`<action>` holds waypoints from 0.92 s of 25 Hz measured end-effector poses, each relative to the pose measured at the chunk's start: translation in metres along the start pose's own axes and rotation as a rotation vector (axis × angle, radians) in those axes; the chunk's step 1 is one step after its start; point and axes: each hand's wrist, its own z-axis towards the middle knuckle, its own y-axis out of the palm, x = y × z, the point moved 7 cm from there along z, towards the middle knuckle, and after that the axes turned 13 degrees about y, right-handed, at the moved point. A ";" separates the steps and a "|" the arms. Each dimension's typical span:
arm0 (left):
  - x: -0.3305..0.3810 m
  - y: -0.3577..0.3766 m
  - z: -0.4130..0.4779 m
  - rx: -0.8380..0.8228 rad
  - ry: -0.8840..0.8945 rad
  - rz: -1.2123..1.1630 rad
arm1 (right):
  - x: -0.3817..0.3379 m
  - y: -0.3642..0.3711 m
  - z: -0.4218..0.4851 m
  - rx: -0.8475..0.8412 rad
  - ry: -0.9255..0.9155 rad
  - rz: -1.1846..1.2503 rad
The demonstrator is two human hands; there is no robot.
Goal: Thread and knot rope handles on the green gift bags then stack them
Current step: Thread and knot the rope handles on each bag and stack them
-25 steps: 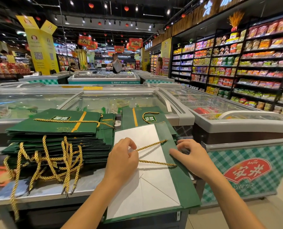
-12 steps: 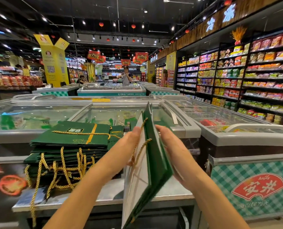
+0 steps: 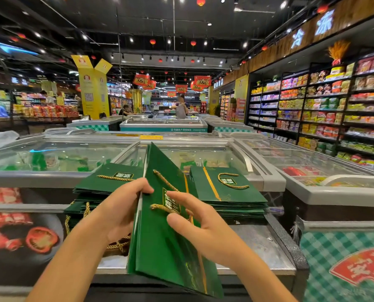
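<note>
One bag [image 3: 160, 247] stands on edge between our hands at 6 o'clock; we judge we're mid-threading its gold rope [image 3: 165, 181]. Left hand [image 3: 123, 210] grips the bag's edge; right hand [image 3: 203, 232] is half open, forefinger and thumb either side of the rope end, can't tell if pinched. Next move, we reckon: seat the knot, then lay the bag on the stack [image 3: 107, 182] at 10 o'clock.

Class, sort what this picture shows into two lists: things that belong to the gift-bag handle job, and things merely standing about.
Job: green gift bag, gripped by the left hand; its gold rope handle, right hand beside it; left bag stack; right bag stack.
Standing about: freezer chests; stocked shelves; yellow sign pillar.
</note>
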 end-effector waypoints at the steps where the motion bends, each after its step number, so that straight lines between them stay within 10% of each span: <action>1: 0.001 -0.007 0.000 0.082 0.014 0.020 | 0.005 -0.005 -0.001 0.050 0.018 -0.025; 8: 0.001 -0.021 0.001 0.281 0.022 -0.019 | 0.052 -0.034 -0.001 0.270 0.222 -0.037; 23: 0.007 0.044 0.115 0.085 0.246 0.271 | 0.085 -0.169 0.044 0.529 0.416 0.099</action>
